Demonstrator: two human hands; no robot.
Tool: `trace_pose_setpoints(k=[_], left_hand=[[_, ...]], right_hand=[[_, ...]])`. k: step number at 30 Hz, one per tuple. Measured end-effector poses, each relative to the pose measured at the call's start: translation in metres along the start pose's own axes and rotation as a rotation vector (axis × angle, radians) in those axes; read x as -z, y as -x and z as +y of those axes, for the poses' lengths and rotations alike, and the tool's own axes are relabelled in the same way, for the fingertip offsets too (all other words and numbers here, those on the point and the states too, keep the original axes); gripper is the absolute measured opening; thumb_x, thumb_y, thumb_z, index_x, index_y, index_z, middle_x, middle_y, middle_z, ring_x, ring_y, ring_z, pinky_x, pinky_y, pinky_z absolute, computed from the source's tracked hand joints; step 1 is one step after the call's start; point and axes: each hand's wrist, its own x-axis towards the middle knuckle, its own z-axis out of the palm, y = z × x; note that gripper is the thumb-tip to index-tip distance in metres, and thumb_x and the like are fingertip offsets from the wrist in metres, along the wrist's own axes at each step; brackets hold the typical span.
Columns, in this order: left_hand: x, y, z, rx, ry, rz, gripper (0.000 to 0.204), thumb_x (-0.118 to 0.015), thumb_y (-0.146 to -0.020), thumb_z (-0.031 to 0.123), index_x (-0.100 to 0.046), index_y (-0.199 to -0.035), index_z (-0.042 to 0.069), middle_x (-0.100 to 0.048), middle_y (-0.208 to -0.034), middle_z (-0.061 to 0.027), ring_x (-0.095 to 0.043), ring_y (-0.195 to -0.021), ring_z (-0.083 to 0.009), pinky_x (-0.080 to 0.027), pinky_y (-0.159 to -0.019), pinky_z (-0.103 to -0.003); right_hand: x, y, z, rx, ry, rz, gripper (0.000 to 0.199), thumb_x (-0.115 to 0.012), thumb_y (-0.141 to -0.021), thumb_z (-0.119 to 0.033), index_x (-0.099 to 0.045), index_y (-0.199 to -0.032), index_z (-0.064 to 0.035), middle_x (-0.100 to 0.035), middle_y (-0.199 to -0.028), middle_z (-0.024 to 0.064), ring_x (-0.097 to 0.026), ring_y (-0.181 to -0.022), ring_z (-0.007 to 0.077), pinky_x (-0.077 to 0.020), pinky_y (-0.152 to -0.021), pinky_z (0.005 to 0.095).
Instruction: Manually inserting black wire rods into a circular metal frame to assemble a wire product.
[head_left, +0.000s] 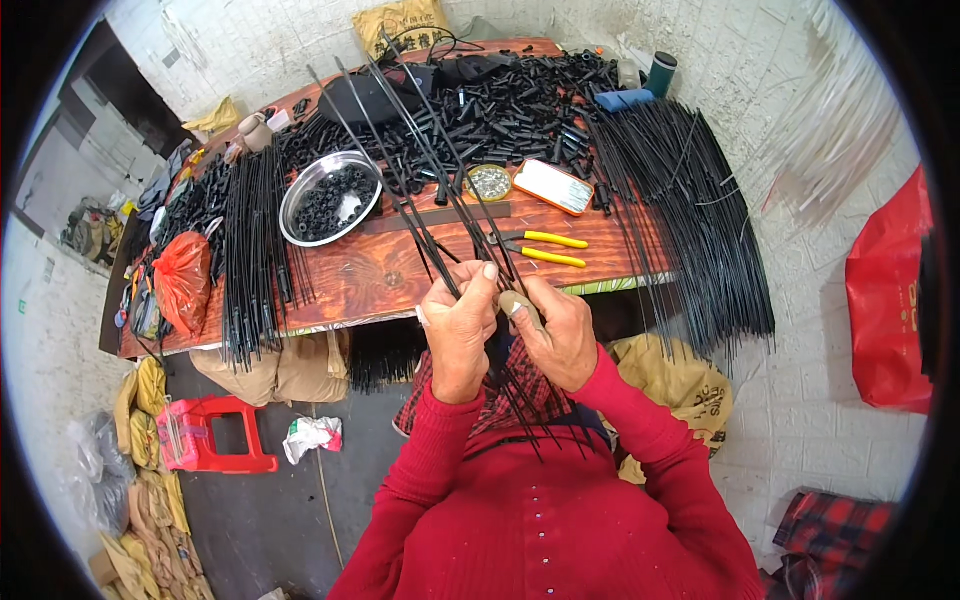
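Observation:
Several long, thin black rods [415, 135] run from above the table down between my two hands, their lower ends hanging in front of my body. My left hand [463, 325] is closed around them at about their middle, the thumb pressed on top. Close beside it, my right hand [560, 335] is closed on the rods too; a brown cover wraps its thumb. What lies between the fingertips is hidden. Just beyond my right hand, yellow-handled pliers [550, 248] lie on the wooden table [390, 275].
Bundles of black rods lie at the table's left [255, 240] and right [690, 210]. A metal bowl [290, 225] holds small black parts. Near it are a round tin [490, 182] of small metal pieces and a white-and-orange tray [553, 187]. A red stool [200, 440] stands lower left.

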Motion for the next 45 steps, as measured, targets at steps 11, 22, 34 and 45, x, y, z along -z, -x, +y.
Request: trace_pose_setpoints(k=[11,22,34,45], left_hand=[[0.006,0.004,-0.007,0.023,-0.002,-0.024,0.025,-0.067,-0.098,0.023,-0.064,-0.104,-0.001,-0.050,-0.063,0.0058,-0.033,-0.044,0.0006,-0.021,-0.041,-0.019],[0.004,0.005,-0.010,-0.051,0.141,-0.126,0.040,-0.037,-0.110,0.034,-0.057,-0.118,0.000,-0.039,-0.073,0.0042,-0.039,-0.063,-0.0056,-0.034,-0.056,-0.022],[-0.009,0.019,-0.006,-0.066,-0.020,-0.192,0.052,-0.041,-0.109,0.040,-0.050,-0.139,-0.002,-0.063,-0.121,-0.0084,-0.057,-0.099,-0.0108,-0.047,-0.088,-0.027],[-0.005,0.034,-0.014,-0.068,-0.245,-0.190,0.044,-0.043,-0.108,0.041,-0.061,-0.129,0.006,-0.039,-0.068,0.0089,-0.030,-0.059,-0.0020,-0.027,-0.050,-0.021]], right_hand=[[-0.001,0.001,-0.001,-0.187,-0.352,-0.074,0.022,-0.050,-0.104,-0.019,-0.059,-0.096,-0.0008,-0.059,-0.059,0.0069,-0.062,-0.055,0.0176,-0.0462,-0.053,0.0325],[-0.004,-0.003,0.009,-0.219,-0.558,-0.092,0.021,-0.048,-0.105,-0.018,-0.057,-0.103,0.0013,-0.059,-0.076,0.0043,-0.054,-0.064,0.0113,-0.0442,-0.057,0.0273],[0.017,-0.012,-0.006,-0.006,-0.229,0.006,0.014,-0.050,-0.100,-0.011,-0.055,-0.105,0.0007,-0.067,-0.080,0.0157,-0.068,-0.071,0.0321,-0.0509,-0.060,0.0393],[0.019,0.009,-0.018,-0.137,-0.376,-0.185,0.012,-0.047,-0.100,-0.005,-0.054,-0.108,-0.0006,-0.062,-0.068,0.0087,-0.060,-0.046,0.0185,-0.0448,-0.044,0.0329]])
